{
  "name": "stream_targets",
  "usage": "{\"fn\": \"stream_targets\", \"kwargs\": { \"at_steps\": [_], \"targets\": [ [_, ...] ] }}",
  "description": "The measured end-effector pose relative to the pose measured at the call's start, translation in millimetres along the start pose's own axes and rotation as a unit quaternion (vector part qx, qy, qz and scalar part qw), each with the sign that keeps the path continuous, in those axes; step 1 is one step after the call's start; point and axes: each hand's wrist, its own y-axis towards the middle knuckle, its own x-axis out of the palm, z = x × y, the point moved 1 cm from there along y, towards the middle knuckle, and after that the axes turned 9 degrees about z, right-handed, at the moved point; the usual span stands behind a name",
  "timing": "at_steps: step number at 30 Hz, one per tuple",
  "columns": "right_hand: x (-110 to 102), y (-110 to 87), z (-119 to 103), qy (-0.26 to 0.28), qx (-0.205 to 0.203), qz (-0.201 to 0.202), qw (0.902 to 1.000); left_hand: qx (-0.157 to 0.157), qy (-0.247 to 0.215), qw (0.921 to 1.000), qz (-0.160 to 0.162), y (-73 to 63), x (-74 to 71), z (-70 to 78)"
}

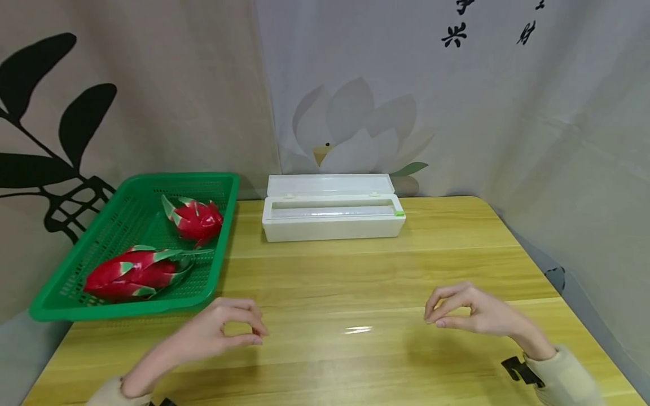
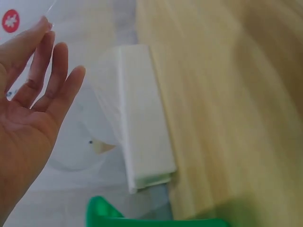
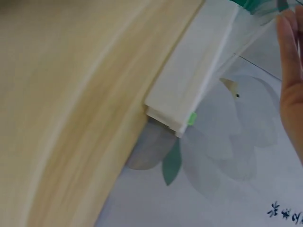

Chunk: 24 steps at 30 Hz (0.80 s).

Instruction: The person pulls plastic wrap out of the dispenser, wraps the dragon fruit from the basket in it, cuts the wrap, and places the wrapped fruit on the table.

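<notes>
My left hand [image 1: 223, 328] is over the front left of the table, thumb and fingertips pinched together. Facing it from the right, my right hand [image 1: 469, 313] pinches too. A fine bright line of clear plastic film [image 2: 53, 6] shows at the left fingertips in the left wrist view; the film is nearly invisible in the head view. Behind the hands stands a white cling film dispenser box [image 1: 332, 228], its lid [image 1: 330, 184] raised and a clear roll [image 1: 332, 212] inside. A green tab [image 1: 399, 213] sits at its right end.
A green basket [image 1: 225, 248] stands at the table's left, close to my left hand. Two red dragon fruits lie in it, one [image 1: 195, 220] behind the other [image 1: 134, 274]. A printed cloth [image 1: 203, 101] hangs behind the wooden table [image 1: 330, 276].
</notes>
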Motion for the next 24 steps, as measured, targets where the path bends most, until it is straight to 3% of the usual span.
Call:
{"fn": "stream_targets", "kwargs": {
  "at_steps": [2, 6, 10, 14, 24],
  "targets": [
    [4.6, -2.4, 5.0, 0.007, 0.009, -0.008, 0.9999, -0.018, 0.006, 0.9998, -0.012, -3.1, 4.4, -3.0],
    [14.6, -8.6, 18.0, 0.008, 0.034, -0.023, 0.9991, -0.018, 0.017, 0.9994, -0.025, -9.8, 15.0, -11.3],
    [23.8, -15.7, 31.5, 0.000, 0.056, -0.035, 0.9978, -0.008, 0.040, 0.9987, -0.032, -17.3, 26.7, -21.3],
    [31.8, -19.5, 40.1, -0.026, 0.049, -0.047, 0.9974, 0.001, 0.075, 0.9964, -0.041, -21.4, 34.9, -28.8],
    [45.0, -21.8, 51.3, -0.112, 0.053, -0.078, 0.9892, 0.045, 0.135, 0.9868, -0.078, -24.2, 45.3, -40.4]
  ]
}}
